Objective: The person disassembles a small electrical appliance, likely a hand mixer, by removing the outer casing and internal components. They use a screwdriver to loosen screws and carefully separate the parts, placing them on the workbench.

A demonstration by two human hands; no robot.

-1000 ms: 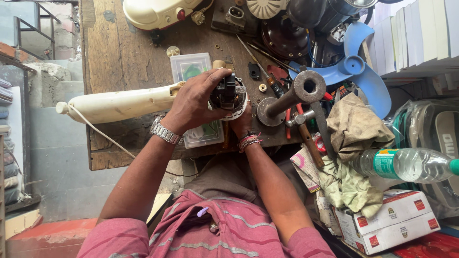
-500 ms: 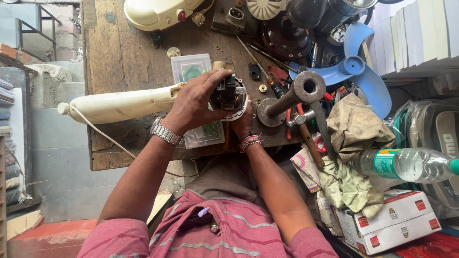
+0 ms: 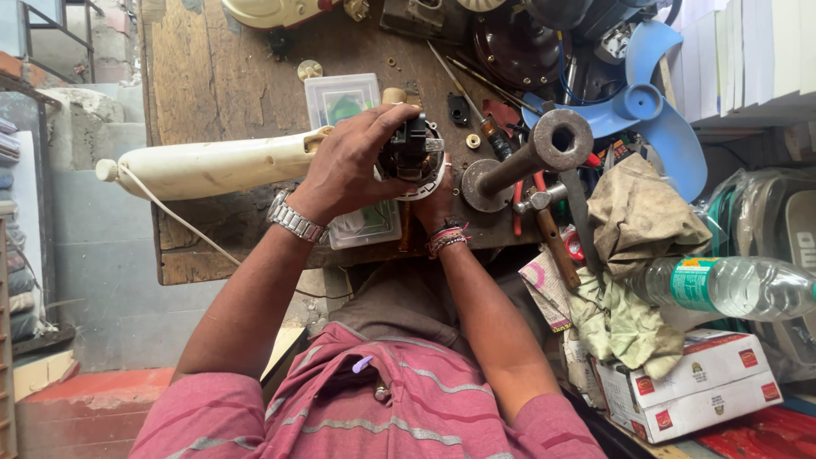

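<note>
A small black electric motor point(image 3: 414, 153) with a pale round rim is held over the wooden workbench point(image 3: 212, 85). My left hand point(image 3: 348, 161), with a metal watch at the wrist, wraps over the motor's top and left side. My right hand point(image 3: 438, 204), with thread bands on the wrist, grips the motor from below and is mostly hidden behind it. A long cream plastic appliance handle point(image 3: 212, 166) with a white cord lies on the bench to the left, touching the motor area.
A clear plastic parts box point(image 3: 344, 98) sits beneath the hands. A metal pipe on a round flange point(image 3: 531, 157), screwdrivers, a hammer, a blue fan blade point(image 3: 654, 119), rags, a plastic water bottle point(image 3: 731, 285) and a cardboard box point(image 3: 697, 382) crowd the right side.
</note>
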